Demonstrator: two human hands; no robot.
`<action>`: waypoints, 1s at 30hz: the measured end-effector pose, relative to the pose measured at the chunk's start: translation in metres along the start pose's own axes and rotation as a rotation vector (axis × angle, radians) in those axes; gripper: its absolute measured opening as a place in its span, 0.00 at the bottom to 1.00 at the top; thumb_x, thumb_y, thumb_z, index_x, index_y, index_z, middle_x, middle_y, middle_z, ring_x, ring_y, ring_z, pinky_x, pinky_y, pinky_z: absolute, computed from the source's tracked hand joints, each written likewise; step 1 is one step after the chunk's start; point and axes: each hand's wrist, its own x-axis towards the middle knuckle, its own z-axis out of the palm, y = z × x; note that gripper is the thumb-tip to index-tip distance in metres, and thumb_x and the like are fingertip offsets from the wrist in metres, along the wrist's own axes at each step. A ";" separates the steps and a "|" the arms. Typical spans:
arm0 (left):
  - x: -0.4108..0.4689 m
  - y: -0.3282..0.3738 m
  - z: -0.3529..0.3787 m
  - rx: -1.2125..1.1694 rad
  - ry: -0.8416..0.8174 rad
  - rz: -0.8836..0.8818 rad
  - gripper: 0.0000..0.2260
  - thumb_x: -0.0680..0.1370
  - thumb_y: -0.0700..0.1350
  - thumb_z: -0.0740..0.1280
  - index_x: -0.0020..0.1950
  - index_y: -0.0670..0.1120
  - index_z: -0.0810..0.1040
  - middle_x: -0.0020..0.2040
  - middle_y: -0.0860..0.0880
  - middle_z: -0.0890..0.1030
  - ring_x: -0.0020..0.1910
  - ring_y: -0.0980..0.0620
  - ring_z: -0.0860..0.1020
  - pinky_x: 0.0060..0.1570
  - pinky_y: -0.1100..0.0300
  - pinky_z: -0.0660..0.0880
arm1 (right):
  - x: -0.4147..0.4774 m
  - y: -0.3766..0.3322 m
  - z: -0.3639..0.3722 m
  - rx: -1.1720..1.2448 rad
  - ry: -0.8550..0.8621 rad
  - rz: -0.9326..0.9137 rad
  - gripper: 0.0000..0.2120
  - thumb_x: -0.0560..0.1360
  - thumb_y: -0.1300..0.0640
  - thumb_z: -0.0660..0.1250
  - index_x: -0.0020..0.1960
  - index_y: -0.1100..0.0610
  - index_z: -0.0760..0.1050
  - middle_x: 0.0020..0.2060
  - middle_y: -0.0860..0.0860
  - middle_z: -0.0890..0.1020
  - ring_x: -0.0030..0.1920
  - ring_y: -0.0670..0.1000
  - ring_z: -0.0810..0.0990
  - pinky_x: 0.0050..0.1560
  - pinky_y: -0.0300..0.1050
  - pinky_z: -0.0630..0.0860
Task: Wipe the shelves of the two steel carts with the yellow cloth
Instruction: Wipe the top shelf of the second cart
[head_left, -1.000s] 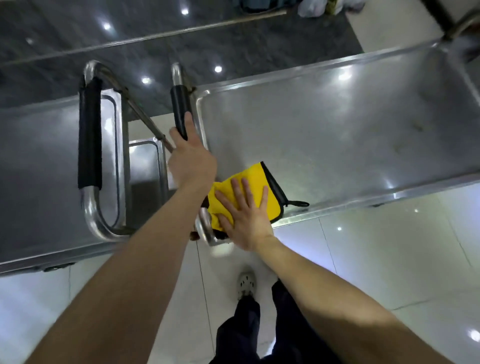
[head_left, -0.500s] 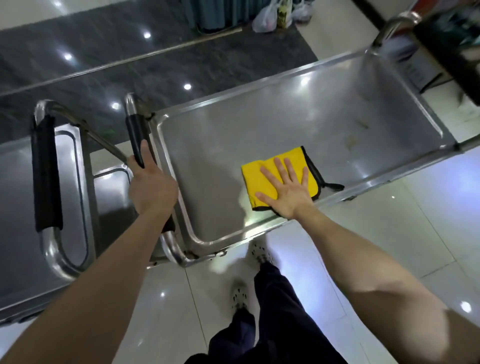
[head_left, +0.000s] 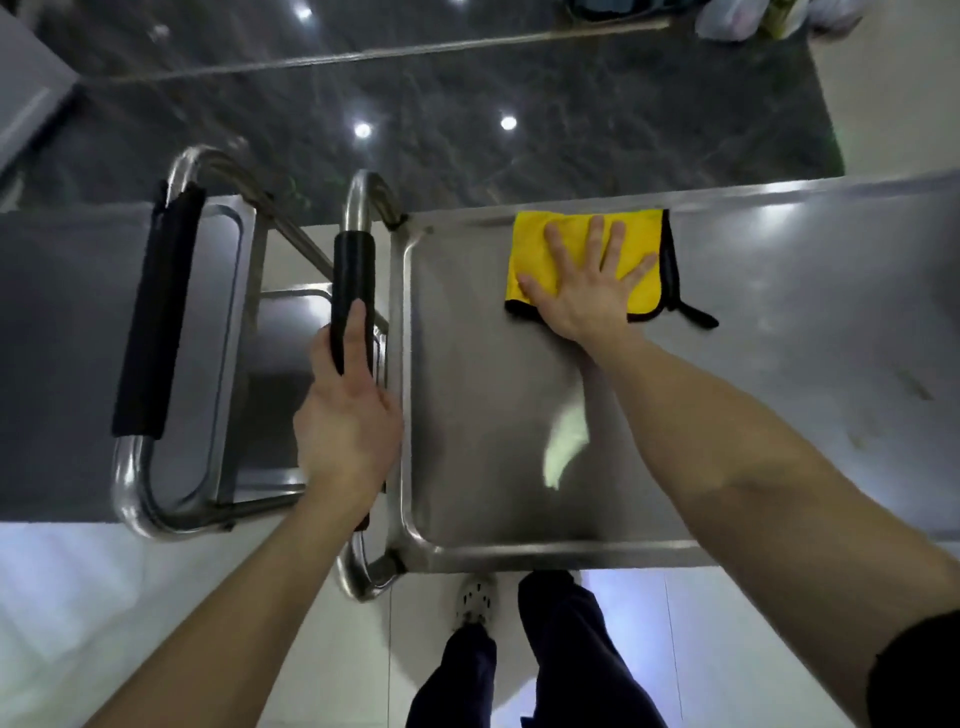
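The yellow cloth (head_left: 535, 249) is pressed flat by the spread right hand (head_left: 582, 291) — against the shelf's (head_left: 493, 415) far rim; the cart handle (head_left: 353, 291) is gripped by the left hand (head_left: 348, 415).

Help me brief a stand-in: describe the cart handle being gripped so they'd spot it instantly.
Find the steel cart whose top shelf carries the yellow cloth. At that shelf's left end runs a black-sleeved handle. Unlike the matching handle further left, the left hand grips it.
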 end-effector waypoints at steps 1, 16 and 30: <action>0.001 -0.002 -0.001 -0.013 -0.001 -0.013 0.40 0.81 0.43 0.68 0.87 0.57 0.49 0.83 0.46 0.58 0.41 0.42 0.80 0.41 0.43 0.84 | 0.008 -0.023 0.006 -0.019 0.010 -0.060 0.41 0.79 0.21 0.47 0.87 0.36 0.46 0.87 0.59 0.41 0.85 0.66 0.37 0.73 0.86 0.40; 0.014 -0.005 0.002 0.081 0.010 -0.038 0.40 0.80 0.45 0.66 0.88 0.56 0.50 0.80 0.41 0.63 0.54 0.34 0.82 0.45 0.42 0.79 | -0.125 -0.133 0.081 0.029 0.098 -0.351 0.34 0.85 0.31 0.48 0.87 0.43 0.53 0.87 0.62 0.48 0.86 0.68 0.43 0.74 0.84 0.44; 0.018 -0.005 -0.008 0.078 0.016 0.016 0.41 0.79 0.43 0.68 0.88 0.56 0.52 0.81 0.40 0.62 0.59 0.33 0.81 0.58 0.40 0.78 | -0.269 -0.026 0.082 -0.116 -0.025 -0.427 0.33 0.84 0.27 0.48 0.86 0.35 0.51 0.88 0.49 0.48 0.87 0.57 0.40 0.79 0.77 0.44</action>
